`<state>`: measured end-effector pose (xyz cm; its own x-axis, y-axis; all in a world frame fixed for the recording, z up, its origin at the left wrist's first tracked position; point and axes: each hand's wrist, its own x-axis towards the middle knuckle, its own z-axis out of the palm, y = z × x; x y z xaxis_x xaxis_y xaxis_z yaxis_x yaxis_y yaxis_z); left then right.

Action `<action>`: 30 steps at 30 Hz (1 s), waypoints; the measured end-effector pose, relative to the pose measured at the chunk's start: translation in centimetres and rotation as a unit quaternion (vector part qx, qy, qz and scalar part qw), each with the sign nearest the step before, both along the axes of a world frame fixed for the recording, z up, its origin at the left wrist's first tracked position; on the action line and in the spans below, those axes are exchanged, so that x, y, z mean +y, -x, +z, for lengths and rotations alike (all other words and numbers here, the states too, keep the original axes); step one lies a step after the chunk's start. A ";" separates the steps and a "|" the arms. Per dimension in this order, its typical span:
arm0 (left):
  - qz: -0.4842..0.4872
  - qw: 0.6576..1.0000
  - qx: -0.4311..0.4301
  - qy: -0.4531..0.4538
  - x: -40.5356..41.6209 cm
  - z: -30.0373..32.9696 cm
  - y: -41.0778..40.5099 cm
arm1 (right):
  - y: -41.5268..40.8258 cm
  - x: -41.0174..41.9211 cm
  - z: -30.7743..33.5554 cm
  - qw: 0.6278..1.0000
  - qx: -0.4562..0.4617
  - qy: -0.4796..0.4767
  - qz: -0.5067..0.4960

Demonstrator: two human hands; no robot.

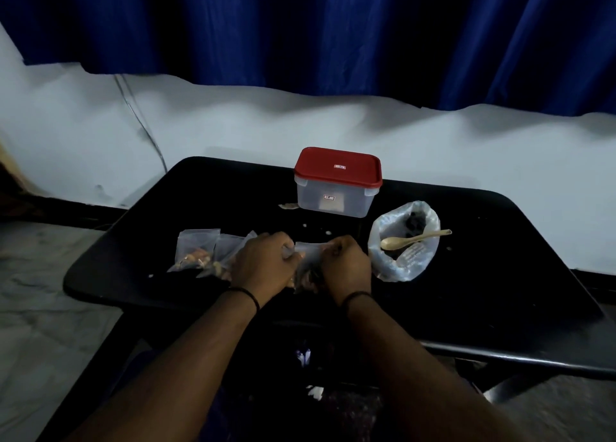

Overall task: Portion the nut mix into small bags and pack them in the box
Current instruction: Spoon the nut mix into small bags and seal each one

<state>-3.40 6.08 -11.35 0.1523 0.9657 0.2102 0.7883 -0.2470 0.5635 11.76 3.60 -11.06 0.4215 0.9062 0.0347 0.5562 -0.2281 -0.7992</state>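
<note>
A: What are the hands doing?
B: The left hand [263, 265] and right hand [346, 268] each pinch a top corner of one small clear bag [308, 261], nuts inside, at the near middle of the black table [500, 275]

A: And the rest?
B: Two filled bags [196, 251] lie just left. The red-lidded box [336, 181] stands closed at the back; the big nut-mix bag [403, 241] sits right, a wooden spoon [415, 239] across its mouth

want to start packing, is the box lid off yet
No, the red lid sits closed on the box.
</note>
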 end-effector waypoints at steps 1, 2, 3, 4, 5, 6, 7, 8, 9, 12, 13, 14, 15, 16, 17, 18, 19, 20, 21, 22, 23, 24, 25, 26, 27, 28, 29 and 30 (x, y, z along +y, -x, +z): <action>0.001 1.000 -0.001 -0.005 0.1 0.0 0.0 | 0.0 0.1 0.2 0.999 -0.043 0.003 0.009; 0.003 1.000 -0.001 -0.005 0.1 0.0 -0.1 | 0.0 0.1 0.5 0.995 -0.096 -0.009 0.017; 0.005 1.000 0.010 -0.007 0.2 -0.1 -0.2 | -0.2 0.0 0.8 0.989 -0.143 -0.029 0.020; 0.007 0.999 0.036 -0.014 0.2 -0.1 -0.4 | -0.5 -0.2 1.1 0.983 -0.174 -0.055 0.022; 0.009 0.997 0.067 -0.029 0.3 -0.2 -0.8 | -1.0 -0.4 1.5 0.977 -0.192 -0.086 0.024; 0.009 0.995 0.086 -0.044 0.3 -0.2 -1.1 | -1.7 -0.6 1.9 0.972 -0.198 -0.119 0.030; 0.008 0.994 0.091 -0.060 0.3 -0.1 -1.3 | -2.6 -0.9 2.3 0.967 -0.202 -0.154 0.032; 0.006 0.993 0.090 -0.076 0.2 0.0 -1.6 | -3.8 -1.2 2.7 0.961 -0.206 -0.182 0.024; 0.006 0.992 0.091 -0.091 0.2 0.1 -1.9 | -5.2 -1.5 3.0 0.955 -0.217 -0.203 0.006; 0.005 0.988 0.079 -0.135 -0.1 0.5 -2.7 | -10.7 -1.9 3.0 0.934 -0.300 -0.186 -0.064; -0.008 0.985 0.072 -0.156 -0.3 0.6 -3.2 | -12.4 -1.9 2.7 0.928 -0.324 -0.164 -0.081; -0.030 0.983 0.065 -0.169 -0.6 0.7 -3.8 | -13.7 -1.8 2.6 0.925 -0.338 -0.144 -0.097; -0.056 0.981 0.061 -0.173 -1.0 0.9 -4.6 | -14.8 -1.8 2.5 0.925 -0.340 -0.126 -0.110; -0.082 0.980 0.057 -0.173 -1.5 1.0 -5.5 | -15.5 -1.6 2.4 0.928 -0.336 -0.104 -0.121; -0.104 0.978 0.056 -0.174 -1.9 1.1 -6.4 | -16.0 -1.4 2.3 0.933 -0.331 -0.076 -0.123; -0.125 0.975 0.059 -0.173 -2.3 1.1 -7.5 | -16.4 -1.1 2.2 0.937 -0.324 -0.046 -0.123; -0.145 0.973 0.061 -0.170 -2.6 1.1 -8.4 | -16.6 -0.9 2.2 0.940 -0.318 -0.017 -0.123; -0.163 0.971 0.062 -0.165 -2.7 1.0 -9.4 | -16.7 -0.7 2.1 0.942 -0.311 0.006 -0.125; -0.178 0.969 0.061 -0.159 -2.7 0.8 -10.1 | -16.7 -0.6 2.0 0.944 -0.304 0.025 -0.128; -0.188 0.969 0.061 -0.152 -2.7 0.7 -10.7 | -16.7 -0.4 1.8 0.944 -0.300 0.040 -0.129; -0.194 0.969 0.064 -0.141 -2.5 0.5 -11.2 | -16.6 -0.4 1.7 0.943 -0.302 0.052 -0.128; -0.198 0.969 0.069 -0.133 -2.3 0.4 -11.6 | -16.5 -0.5 1.7 0.941 -0.308 0.060 -0.128; -0.200 0.969 0.073 -0.126 -2.2 0.2 -12.0 | -16.5 -0.5 1.7 0.938 -0.316 0.061 -0.129; -0.202 0.969 0.076 -0.119 -2.1 0.1 -12.2 | -16.6 -0.6 1.7 0.936 -0.319 0.060 -0.132; -0.202 0.970 0.075 -0.115 -2.0 -0.1 -12.3 | -16.7 -0.6 1.9 0.938 -0.314 0.059 -0.132; -0.203 0.970 0.071 -0.115 -2.1 -0.2 -12.4 | -17.0 -0.7 2.0 0.944 -0.298 0.054 -0.129; -0.202 0.970 0.065 -0.119 -2.1 -0.2 -12.5 | -17.3 -0.7 2.1 0.954 -0.273 0.049 -0.118; -0.202 0.970 0.058 -0.121 -2.1 -0.3 -12.6 | -17.5 -0.9 2.2 0.965 -0.237 0.042 -0.101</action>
